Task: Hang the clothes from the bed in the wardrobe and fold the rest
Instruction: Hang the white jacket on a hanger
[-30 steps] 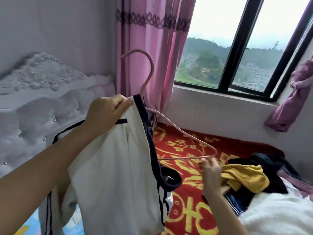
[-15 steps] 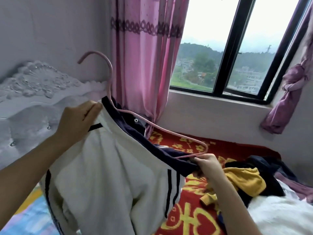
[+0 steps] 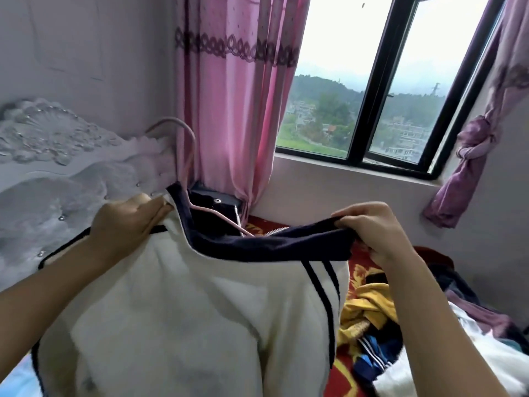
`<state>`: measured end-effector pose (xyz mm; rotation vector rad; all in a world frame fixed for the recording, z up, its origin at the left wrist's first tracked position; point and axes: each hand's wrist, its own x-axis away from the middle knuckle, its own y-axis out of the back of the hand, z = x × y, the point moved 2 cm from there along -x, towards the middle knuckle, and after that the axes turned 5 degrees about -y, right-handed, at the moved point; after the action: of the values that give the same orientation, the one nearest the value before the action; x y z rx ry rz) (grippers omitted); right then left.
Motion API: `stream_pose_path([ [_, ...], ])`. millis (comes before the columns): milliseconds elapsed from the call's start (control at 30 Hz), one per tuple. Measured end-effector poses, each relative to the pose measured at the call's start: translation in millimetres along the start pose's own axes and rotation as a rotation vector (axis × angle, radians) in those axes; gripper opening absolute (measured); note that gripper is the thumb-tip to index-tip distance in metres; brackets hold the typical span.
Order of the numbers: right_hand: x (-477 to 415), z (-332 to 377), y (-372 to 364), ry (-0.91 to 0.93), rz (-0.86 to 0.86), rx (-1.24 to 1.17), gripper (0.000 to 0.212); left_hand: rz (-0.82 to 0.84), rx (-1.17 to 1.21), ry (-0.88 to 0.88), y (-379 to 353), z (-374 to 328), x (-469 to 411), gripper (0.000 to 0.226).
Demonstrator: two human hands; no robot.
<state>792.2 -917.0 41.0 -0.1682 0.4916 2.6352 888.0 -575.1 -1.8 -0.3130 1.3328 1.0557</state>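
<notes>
Now the left hand (image 3: 126, 227) grips the white jacket (image 3: 177, 325) at its shoulder, the right hand (image 3: 372, 230) pinches its navy collar (image 3: 272, 247), stretched over the pink hanger (image 3: 187, 150) between them, whose arm was exposed a moment ago.

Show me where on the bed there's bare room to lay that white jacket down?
Little shows. A narrow strip of red bedspread lies bare between the white jacket and the clothes pile; another sliver sits under the window wall, beside the pink curtain. The right side is crowded with the pile. The bed under the jacket is hidden.
</notes>
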Motion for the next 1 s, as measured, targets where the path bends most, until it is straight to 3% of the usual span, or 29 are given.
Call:
stream_pose_path([
  [167, 21, 32, -78, 0.313, 0.170, 0.474, 0.015, 0.037, 0.113, -0.108, -12, -63, -37, 0.025],
  [300, 15, 38, -67, 0.367, 0.391, 0.591, 0.019, 0.009, 0.209, 0.009, 4, -66, -52, 0.064],
  [367, 14, 39, -61, 0.391, 0.480, 0.671, 0.021, 0.024, 0.291, 0.125, 13, -60, -57, 0.070],
  [533, 8, 36, -60, 0.215, 0.558, 0.300, 0.034, 0.052, 0.366, 0.155, 21, -49, -62, 0.050],
  [667, -6, 51, -33, 0.140, 0.633, 0.265, 0.039, 0.117, 0.425, 0.232, 34, -5, -38, 0.040],
  [900, -10, 76, -41, 0.210, 0.574, 0.290, 0.054, 0.318, 0.652, 0.674, 29, 17, -5, 0.026],
  [967, -10, 79, -44, 0.235, 0.539, 0.233, 0.053, 0.377, 0.771, 0.664, 34, 16, -9, 0.015],
  [1000, -9, 82, -44, 0.249, 0.538, 0.220, 0.050, 0.394, 0.862, 0.629, 37, 17, -13, 0.035],
])
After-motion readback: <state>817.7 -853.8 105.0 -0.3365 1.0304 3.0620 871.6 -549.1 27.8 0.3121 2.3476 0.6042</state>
